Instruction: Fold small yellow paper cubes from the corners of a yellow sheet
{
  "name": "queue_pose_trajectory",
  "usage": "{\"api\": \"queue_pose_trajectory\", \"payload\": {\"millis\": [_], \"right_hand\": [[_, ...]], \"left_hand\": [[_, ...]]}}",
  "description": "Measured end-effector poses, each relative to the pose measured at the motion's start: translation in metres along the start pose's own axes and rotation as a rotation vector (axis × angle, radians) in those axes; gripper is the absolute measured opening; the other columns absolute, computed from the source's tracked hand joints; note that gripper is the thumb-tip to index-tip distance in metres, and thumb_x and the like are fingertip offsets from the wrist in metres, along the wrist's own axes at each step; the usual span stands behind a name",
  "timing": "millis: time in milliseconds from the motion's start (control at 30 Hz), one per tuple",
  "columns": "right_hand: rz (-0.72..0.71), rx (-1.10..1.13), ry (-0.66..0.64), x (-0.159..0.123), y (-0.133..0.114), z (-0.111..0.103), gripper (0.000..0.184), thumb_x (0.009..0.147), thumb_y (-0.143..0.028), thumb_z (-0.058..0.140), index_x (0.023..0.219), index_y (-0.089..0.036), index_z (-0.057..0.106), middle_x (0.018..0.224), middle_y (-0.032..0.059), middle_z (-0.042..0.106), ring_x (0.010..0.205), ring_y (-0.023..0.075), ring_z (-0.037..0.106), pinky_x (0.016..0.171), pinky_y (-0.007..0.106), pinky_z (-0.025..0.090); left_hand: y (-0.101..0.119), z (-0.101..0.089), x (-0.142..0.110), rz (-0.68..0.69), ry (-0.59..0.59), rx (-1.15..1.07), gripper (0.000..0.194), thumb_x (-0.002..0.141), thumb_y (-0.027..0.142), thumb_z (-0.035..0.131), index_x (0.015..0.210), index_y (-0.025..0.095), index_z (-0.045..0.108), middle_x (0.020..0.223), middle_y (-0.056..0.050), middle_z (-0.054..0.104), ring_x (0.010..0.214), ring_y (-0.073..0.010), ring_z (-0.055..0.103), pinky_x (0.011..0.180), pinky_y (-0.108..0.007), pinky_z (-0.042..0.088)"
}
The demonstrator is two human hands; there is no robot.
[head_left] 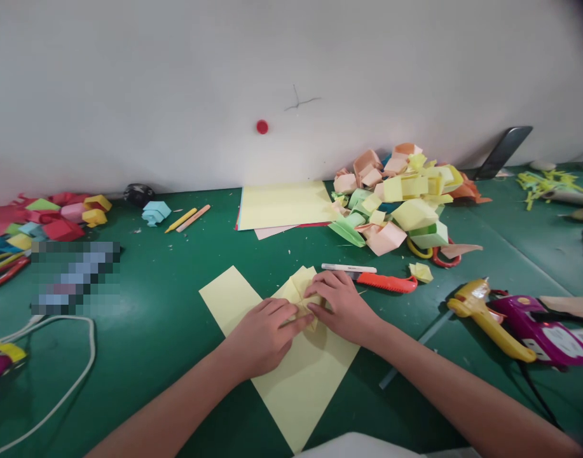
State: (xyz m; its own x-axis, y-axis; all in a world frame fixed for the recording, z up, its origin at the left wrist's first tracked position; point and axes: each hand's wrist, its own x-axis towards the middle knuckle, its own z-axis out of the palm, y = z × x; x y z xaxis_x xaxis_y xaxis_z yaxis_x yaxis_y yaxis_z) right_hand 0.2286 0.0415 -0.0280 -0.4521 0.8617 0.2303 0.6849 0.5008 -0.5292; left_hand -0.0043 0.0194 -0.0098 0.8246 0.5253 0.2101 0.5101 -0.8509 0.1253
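Observation:
A piece of pale yellow paper (298,284), folded into several creased flaps, lies between my two hands at the middle of the table. My left hand (265,334) grips its near left side, fingers together and pointing right. On the right edge, my right hand (339,305) has its fingers bent around the folds, with the thumb close to the left fingertips. Part of the folded paper is hidden under the fingers. Beneath it lies a flat yellow sheet (305,394), and a yellow paper strip (231,292) reaches out to the upper left.
Behind my right hand are a white pen (349,268) and a red-handled cutter (386,282). Folded paper pieces (391,197) heap up beside stacked sheets (286,207). A yellow glue gun (491,321) lies right; a white cable (91,350) loops left. A phone (503,152) leans on the wall.

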Motion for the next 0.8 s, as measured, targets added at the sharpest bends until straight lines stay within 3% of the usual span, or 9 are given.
{"api": "queue_pose_trajectory", "payload": {"millis": [133,533,800], "right_hand": [[0.005,-0.016,-0.007,-0.0003,-0.001,0.0,0.015,0.091,-0.025,0.063,0.106,-0.025,0.065,0.116,0.0079,0.061,0.112,0.0303,0.049,0.099,0.052,0.041],[0.008,-0.056,0.0,0.0002,-0.0003,0.0022,0.012,0.091,-0.025,0.063,0.102,-0.024,0.063,0.115,0.0081,0.061,0.112,0.03,0.05,0.097,0.051,0.043],[0.022,-0.061,-0.011,0.0007,-0.002,0.0012,0.01,0.091,-0.025,0.063,0.101,-0.024,0.063,0.114,0.0078,0.061,0.111,0.029,0.05,0.096,0.05,0.042]], "left_hand": [[0.0003,-0.0003,0.0008,0.005,-0.012,0.021,0.044,0.095,0.01,0.044,0.134,0.023,0.057,0.111,-0.011,0.063,0.109,-0.0273,0.057,0.09,-0.044,0.051],[0.0014,0.0014,0.0028,0.065,0.025,-0.024,0.038,0.096,0.008,0.041,0.129,0.013,0.059,0.117,-0.012,0.066,0.11,-0.0248,0.058,0.093,-0.041,0.051],[0.0023,-0.0001,0.0025,0.097,-0.032,-0.015,0.04,0.096,0.011,0.045,0.135,0.014,0.056,0.123,-0.01,0.066,0.113,-0.0248,0.058,0.096,-0.041,0.049]]}}
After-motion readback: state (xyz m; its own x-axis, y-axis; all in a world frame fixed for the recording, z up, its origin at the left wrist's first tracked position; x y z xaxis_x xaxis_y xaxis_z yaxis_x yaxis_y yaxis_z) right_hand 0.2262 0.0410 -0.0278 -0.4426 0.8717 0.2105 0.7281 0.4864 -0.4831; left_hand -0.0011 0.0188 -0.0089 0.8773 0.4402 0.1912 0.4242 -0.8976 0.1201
